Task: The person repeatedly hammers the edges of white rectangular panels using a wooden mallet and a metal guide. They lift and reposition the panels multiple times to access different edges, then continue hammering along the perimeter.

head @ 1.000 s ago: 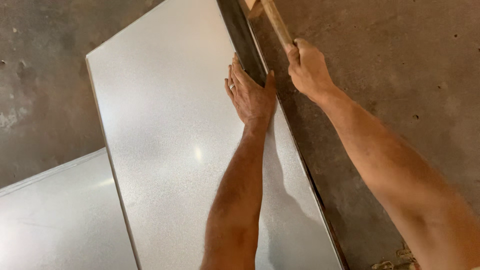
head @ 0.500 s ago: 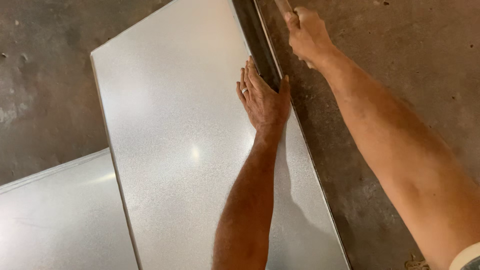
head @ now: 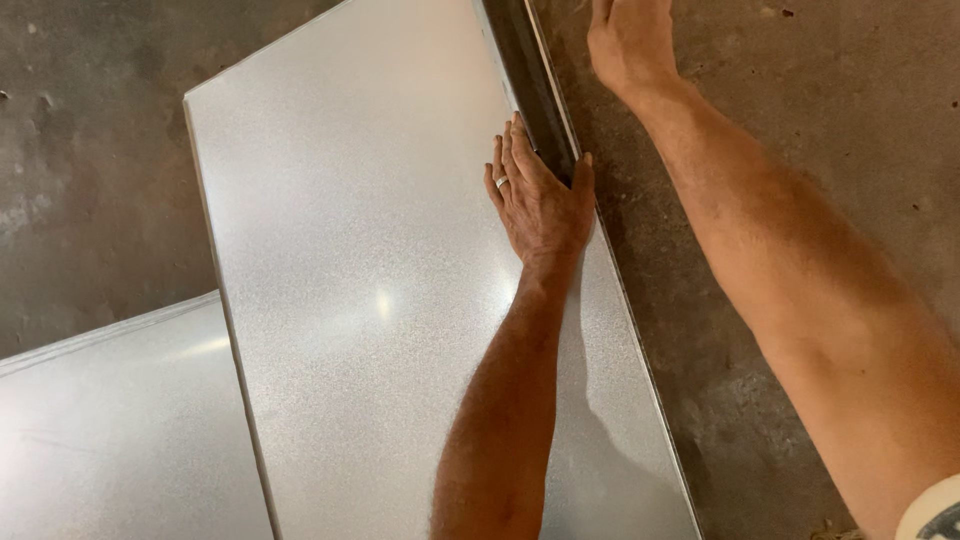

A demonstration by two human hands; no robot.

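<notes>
A large galvanized metal sheet [head: 370,300] lies on the concrete floor, running from the top of the view to the bottom right. Along its right side is a raised, folded edge [head: 530,80] with a dark strip. My left hand [head: 540,200], wearing a ring, lies flat on the sheet beside that edge, with the thumb across the fold. My right hand [head: 630,40] reaches to the top of the view just right of the edge. Its fingers are cut off by the frame, so anything in them is hidden.
A second metal sheet [head: 110,430] lies at the lower left, partly tucked under the first. Rough grey concrete floor [head: 800,120] surrounds both sheets on the left and right.
My right hand, earlier gripping a wooden handle, has moved up until the handle and fingers left the view. My left hand now sits lower in the view, still flat by the folded edge.
</notes>
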